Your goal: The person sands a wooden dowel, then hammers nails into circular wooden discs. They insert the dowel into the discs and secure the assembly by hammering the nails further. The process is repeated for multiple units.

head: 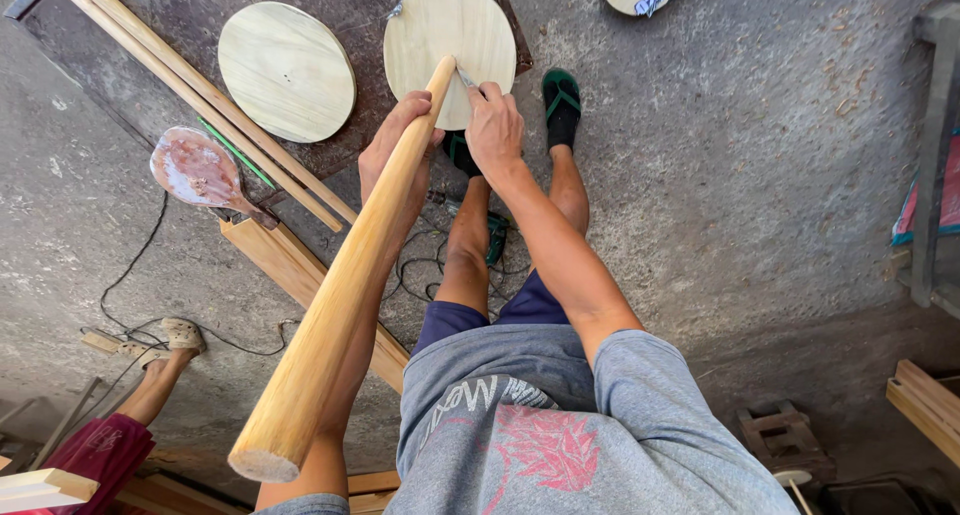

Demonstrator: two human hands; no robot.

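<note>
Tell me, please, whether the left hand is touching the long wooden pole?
Touching: the head view shows the left hand wrapped around the wooden pole near its far end, fingers closed on it.

Bright, even daylight; perhaps slight edge distortion

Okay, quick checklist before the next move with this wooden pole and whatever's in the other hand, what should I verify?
1. Left hand wrapped around the wooden pole near its far end: ok.
2. Right hand pinching a thin pointed tool at the pole's tip: ok; kind of tool: cannot tell.
3. Tip over the round wooden disc: ok; whether touching: cannot tell.
4. Feet clear of the work: not ok, sandalled foot sits right beside the disc.
5. Cables underfoot: not ok, tangled by the legs.
6. Another person's foot well off to the left: ok.
</note>
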